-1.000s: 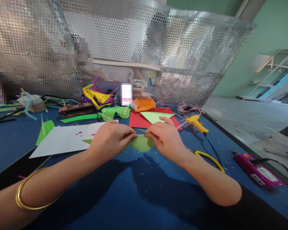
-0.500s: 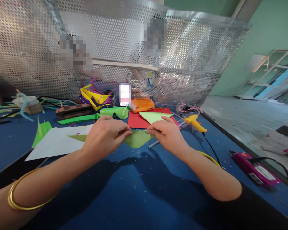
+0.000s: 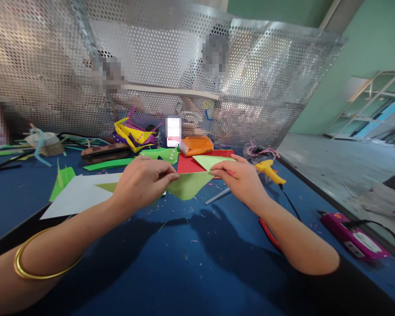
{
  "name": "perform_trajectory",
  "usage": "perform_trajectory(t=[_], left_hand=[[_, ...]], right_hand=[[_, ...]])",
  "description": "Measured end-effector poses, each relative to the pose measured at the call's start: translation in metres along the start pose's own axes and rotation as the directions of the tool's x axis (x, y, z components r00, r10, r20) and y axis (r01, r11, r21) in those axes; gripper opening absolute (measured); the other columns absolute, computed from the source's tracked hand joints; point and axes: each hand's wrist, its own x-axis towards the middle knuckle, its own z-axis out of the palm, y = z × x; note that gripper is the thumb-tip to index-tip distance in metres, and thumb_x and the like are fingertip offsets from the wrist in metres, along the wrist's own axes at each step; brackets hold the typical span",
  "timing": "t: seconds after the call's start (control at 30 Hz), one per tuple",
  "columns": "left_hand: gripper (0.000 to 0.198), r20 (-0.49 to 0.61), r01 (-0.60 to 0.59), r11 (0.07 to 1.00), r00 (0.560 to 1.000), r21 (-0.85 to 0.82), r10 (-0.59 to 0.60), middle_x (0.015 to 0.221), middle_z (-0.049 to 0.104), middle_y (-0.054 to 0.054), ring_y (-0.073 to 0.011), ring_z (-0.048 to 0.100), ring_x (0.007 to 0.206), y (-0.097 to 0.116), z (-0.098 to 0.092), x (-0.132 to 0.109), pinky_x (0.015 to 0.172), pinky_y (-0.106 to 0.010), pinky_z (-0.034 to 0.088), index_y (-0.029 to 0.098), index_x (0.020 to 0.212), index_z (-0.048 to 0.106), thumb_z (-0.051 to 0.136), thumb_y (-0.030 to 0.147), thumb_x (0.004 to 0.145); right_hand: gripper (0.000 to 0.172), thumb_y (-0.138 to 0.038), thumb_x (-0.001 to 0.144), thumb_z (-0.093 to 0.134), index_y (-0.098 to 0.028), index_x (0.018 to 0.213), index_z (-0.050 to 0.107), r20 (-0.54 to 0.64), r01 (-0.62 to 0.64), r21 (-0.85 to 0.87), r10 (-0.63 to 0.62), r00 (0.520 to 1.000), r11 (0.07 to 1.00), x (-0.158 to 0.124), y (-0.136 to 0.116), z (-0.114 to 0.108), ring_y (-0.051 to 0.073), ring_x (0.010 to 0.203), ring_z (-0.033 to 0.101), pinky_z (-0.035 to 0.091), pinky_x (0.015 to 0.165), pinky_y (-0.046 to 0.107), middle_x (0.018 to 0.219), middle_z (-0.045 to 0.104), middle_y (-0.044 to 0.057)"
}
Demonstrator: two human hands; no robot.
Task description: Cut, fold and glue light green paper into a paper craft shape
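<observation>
green paper (image 3: 188,186) | light yellow-green, thin, angular | near-straight top edge, taut between left hand (image 3: 143,181) and right hand (image 3: 242,179), pinched both ends | lower part hangs tilted over blue tabletop (image 3: 187,281), tapering downward | pointed olive-green tip (image 3: 105,187) shows left of left hand; join hidden

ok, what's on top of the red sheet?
A pale green paper piece lies on the red sheet. The right hand hides the sheet's near right part. Can't tell if the orange packet rests on it.
</observation>
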Motion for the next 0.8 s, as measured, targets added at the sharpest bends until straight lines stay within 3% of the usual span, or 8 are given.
perform_trajectory(t=[0.17,0.27,0.37,0.43,0.5,0.63,0.8], left_hand=[[0.025,0.001,0.034,0.999,0.999,-0.024,-0.034,0.063,0.068,0.001,-0.0173,0.058,0.066,-0.001,0.003,0.001,0.066,-0.030,0.037,0.023,0.068,0.068,0.058,0.038,0.085],[0.024,-0.004,0.062,0.998,0.998,-0.010,-0.062,0.065,0.069,0.001,-0.0177,0.059,0.067,-0.002,0.003,0.002,0.065,-0.029,0.035,0.023,0.068,0.069,0.058,0.037,0.085],[0.023,-0.017,0.090,0.996,0.996,0.013,-0.089,0.065,0.070,0.001,-0.0181,0.058,0.066,-0.002,0.002,0.003,0.066,-0.030,0.035,0.023,0.068,0.069,0.059,0.036,0.084],[0.023,-0.016,0.096,0.995,0.995,0.025,-0.095,0.064,0.069,0.001,-0.0182,0.058,0.065,-0.002,0.002,0.002,0.067,-0.031,0.035,0.023,0.068,0.069,0.059,0.036,0.084],[0.022,-0.011,0.097,0.995,0.995,0.029,-0.097,0.065,0.070,0.001,-0.0186,0.058,0.066,-0.002,0.002,0.002,0.067,-0.031,0.035,0.024,0.069,0.070,0.059,0.036,0.084],[0.022,-0.014,0.088,0.996,0.996,0.022,-0.087,0.065,0.070,0.001,-0.0187,0.058,0.066,-0.002,0.003,0.002,0.069,-0.032,0.035,0.023,0.069,0.069,0.059,0.037,0.084],[0.024,-0.023,0.039,0.999,0.999,-0.005,-0.039,0.060,0.067,0.002,-0.0171,0.057,0.062,-0.001,0.006,0.001,0.073,-0.033,0.036,0.022,0.067,0.067,0.060,0.036,0.084]], right_hand=[[0.030,-0.030,0.091,0.058,-0.021,0.062,0.057,0.001,0.020,-0.100,-0.020,1.000,0.995,0.001,0.002,-0.003,0.011,0.057,0.054,0.033,0.102,0.040,0.060,0.064,-0.006],[0.027,-0.033,0.094,0.051,-0.022,0.071,0.061,-0.031,-0.004,-0.082,0.002,1.000,0.997,0.002,0.004,-0.004,0.014,0.065,0.059,0.034,0.101,0.042,0.069,0.068,-0.003],[0.018,-0.038,0.087,0.058,-0.021,0.083,0.060,-0.187,-0.107,-0.072,0.092,0.978,0.992,0.003,0.006,-0.006,0.020,0.079,0.061,0.041,0.088,0.041,0.082,0.069,0.003],[0.019,-0.035,0.082,0.062,-0.022,0.073,0.052,-0.311,-0.142,-0.097,0.105,0.945,0.985,0.002,0.005,-0.007,0.020,0.071,0.057,0.043,0.080,0.038,0.073,0.062,0.001],[0.023,-0.027,0.081,0.058,-0.023,0.065,0.041,-0.353,-0.107,-0.122,0.058,0.934,0.987,0.001,0.003,-0.005,0.017,0.062,0.050,0.042,0.075,0.035,0.063,0.052,-0.002],[0.017,-0.023,0.085,0.055,-0.023,0.072,0.044,-0.240,0.027,-0.095,-0.050,0.970,0.995,-0.001,-0.004,0.001,0.017,0.069,0.052,0.042,0.073,0.032,0.071,0.056,0.000],[0.016,-0.030,0.087,0.064,-0.021,0.076,0.056,-0.153,0.059,-0.023,-0.061,0.986,0.998,-0.004,-0.009,0.007,0.018,0.077,0.059,0.045,0.073,0.031,0.076,0.066,0.001]])
